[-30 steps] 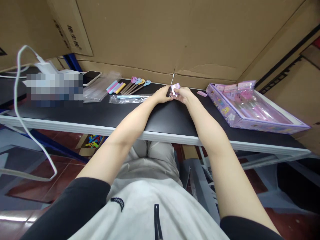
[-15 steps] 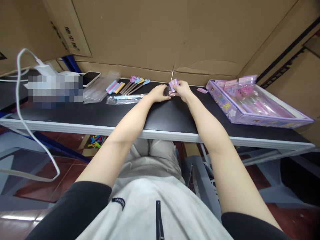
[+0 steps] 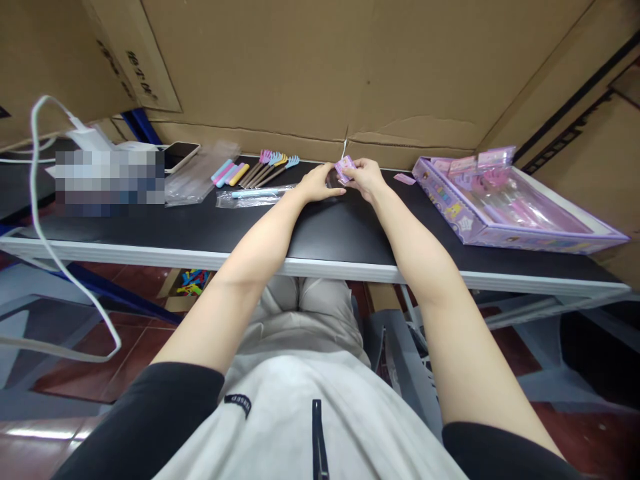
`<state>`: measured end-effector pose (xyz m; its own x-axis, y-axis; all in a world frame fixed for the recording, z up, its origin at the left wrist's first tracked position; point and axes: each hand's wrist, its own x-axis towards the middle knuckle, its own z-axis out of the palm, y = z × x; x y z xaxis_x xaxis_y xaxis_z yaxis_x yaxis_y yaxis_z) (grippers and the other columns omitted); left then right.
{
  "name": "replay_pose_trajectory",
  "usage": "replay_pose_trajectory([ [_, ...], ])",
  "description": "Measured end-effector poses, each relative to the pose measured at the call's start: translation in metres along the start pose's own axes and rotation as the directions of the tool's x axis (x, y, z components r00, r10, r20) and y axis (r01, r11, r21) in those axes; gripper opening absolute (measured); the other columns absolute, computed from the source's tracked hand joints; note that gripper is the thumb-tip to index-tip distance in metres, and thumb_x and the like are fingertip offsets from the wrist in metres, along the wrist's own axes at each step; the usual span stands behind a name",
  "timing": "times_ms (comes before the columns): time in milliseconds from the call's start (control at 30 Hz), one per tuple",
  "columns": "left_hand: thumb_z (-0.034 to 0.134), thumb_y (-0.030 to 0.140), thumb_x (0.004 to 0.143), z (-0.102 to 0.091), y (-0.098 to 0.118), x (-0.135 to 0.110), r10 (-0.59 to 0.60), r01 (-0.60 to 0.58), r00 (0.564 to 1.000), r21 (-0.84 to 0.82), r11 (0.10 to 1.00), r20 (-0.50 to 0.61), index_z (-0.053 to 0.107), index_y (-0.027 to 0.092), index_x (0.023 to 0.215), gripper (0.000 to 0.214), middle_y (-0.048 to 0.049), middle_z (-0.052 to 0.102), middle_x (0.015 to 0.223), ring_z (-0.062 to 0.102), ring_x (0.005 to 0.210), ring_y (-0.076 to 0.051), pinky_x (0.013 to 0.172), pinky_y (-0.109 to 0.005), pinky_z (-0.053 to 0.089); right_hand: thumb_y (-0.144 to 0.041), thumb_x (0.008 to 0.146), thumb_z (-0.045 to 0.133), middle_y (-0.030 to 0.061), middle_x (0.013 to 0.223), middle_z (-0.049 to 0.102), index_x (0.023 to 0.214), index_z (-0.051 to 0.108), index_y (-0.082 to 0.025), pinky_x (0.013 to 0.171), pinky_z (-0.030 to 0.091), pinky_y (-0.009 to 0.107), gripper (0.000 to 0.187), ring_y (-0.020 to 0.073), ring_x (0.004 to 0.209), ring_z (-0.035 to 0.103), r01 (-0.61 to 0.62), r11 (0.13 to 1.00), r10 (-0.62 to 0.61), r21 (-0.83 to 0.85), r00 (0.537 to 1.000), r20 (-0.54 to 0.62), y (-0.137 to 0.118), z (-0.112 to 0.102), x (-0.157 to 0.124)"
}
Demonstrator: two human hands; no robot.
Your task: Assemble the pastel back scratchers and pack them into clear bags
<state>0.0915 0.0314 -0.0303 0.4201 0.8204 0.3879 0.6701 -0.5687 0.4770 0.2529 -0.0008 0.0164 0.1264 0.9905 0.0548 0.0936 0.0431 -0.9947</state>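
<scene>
My right hand (image 3: 369,178) pinches a small purple printed card (image 3: 344,169) between thumb and fingers. Close on its left, my left hand (image 3: 319,183) curves with thumb and fingers around clear film, seemingly the end of a clear plastic bag (image 3: 227,200). This bag lies flat on the black table and runs behind my left wrist, with a light blue stick (image 3: 255,193) inside. The film between the two hands is hard to make out. To the right of my right hand lies a pink card (image 3: 405,179).
Back-scratcher-like sticks with coloured claw heads (image 3: 274,160) lie beside pastel tubes (image 3: 230,174), clear bags (image 3: 195,180) and a phone (image 3: 181,157). On the right sits a purple display box (image 3: 465,227) of packaged items. Cardboard (image 3: 300,80) walls the back; a white cable (image 3: 36,167) loops at left.
The purple card has shifted slightly left and up with my right hand. The bag with the blue stick has slid a little to the right.
</scene>
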Motion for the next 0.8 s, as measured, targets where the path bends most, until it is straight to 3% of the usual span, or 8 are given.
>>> replay_pose_trajectory([
  [233, 0.089, 0.038, 0.087, -0.001, 0.0, -0.002, -0.021, 0.022, 1.0, 0.012, 1.0, -0.023, 0.068, 0.014, 0.14, 0.062, -0.0218, 0.074, 0.146, 0.07, 0.137, -0.042, 0.121, -0.053, 0.055, -0.006, 0.108, 0.06, -0.0005, 0.073, 0.067, 0.094, 0.059, -0.021, 0.068, 0.063, 0.023, 0.02, 0.0123, 0.064, 0.069, -0.063, 0.976, 0.069, -0.209, 0.997, 0.022, -0.003, -0.004, -0.007],
  [433, 0.093, 0.044, 0.085, -0.003, 0.002, -0.004, -0.041, 0.041, 0.999, 0.005, 0.999, -0.025, 0.068, 0.016, 0.137, 0.065, -0.0223, 0.072, 0.145, 0.069, 0.138, -0.044, 0.122, -0.055, 0.054, -0.01, 0.114, 0.048, 0.0004, 0.071, 0.065, 0.098, 0.059, -0.02, 0.055, 0.049, 0.019, 0.022, 0.0118, 0.058, 0.065, -0.083, 0.962, 0.103, -0.259, 0.993, 0.064, -0.009, -0.002, -0.017],
  [633, 0.091, 0.042, 0.084, -0.002, -0.001, -0.003, -0.048, 0.048, 0.999, 0.059, 0.997, -0.013, 0.065, 0.015, 0.143, 0.07, -0.0215, 0.072, 0.148, 0.07, 0.137, -0.042, 0.121, -0.054, 0.055, 0.001, 0.106, 0.056, -0.0016, 0.068, 0.059, 0.083, 0.054, -0.02, 0.058, 0.044, 0.018, 0.032, 0.0087, 0.059, 0.054, -0.019, 0.961, 0.023, -0.277, 1.0, 0.009, -0.008, -0.001, -0.009],
  [800, 0.09, 0.041, 0.084, 0.0, -0.005, -0.002, -0.03, 0.031, 1.0, 0.077, 0.997, -0.004, 0.066, 0.016, 0.142, 0.067, -0.019, 0.074, 0.146, 0.07, 0.136, -0.04, 0.119, -0.052, 0.056, 0.009, 0.096, 0.062, -0.0024, 0.072, 0.062, 0.085, 0.058, -0.019, 0.061, 0.048, 0.019, 0.03, 0.0092, 0.063, 0.058, 0.012, 0.971, -0.009, -0.24, 1.0, 0.014, -0.004, -0.004, -0.001],
])
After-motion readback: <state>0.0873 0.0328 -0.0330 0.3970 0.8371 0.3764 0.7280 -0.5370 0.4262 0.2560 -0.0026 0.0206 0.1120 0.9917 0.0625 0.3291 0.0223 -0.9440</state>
